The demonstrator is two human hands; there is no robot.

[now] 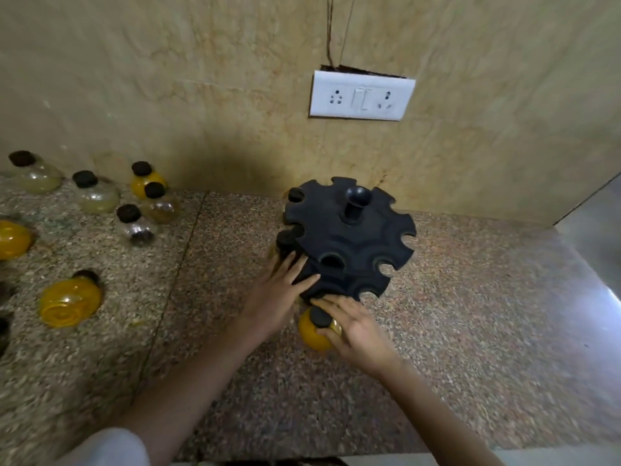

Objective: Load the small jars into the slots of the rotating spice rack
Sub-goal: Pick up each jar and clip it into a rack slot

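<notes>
The black rotating spice rack point(349, 235) stands on the counter near the wall, with round slots around its two tiers and a centre post. Two black jar lids show in slots on its left side. My left hand point(280, 290) lies flat against the rack's lower left edge, fingers spread. My right hand point(353, 326) grips a yellow jar with a black lid point(314, 331) right at the rack's lower front edge. Several more small jars, clear and yellow with black lids point(129, 196), stand or lie at the far left.
A yellow jar point(69, 299) lies on its side at the left. The granite counter point(470, 331) runs to a front edge at the bottom. A white switch and socket plate point(361, 99) sits on the tiled wall behind the rack.
</notes>
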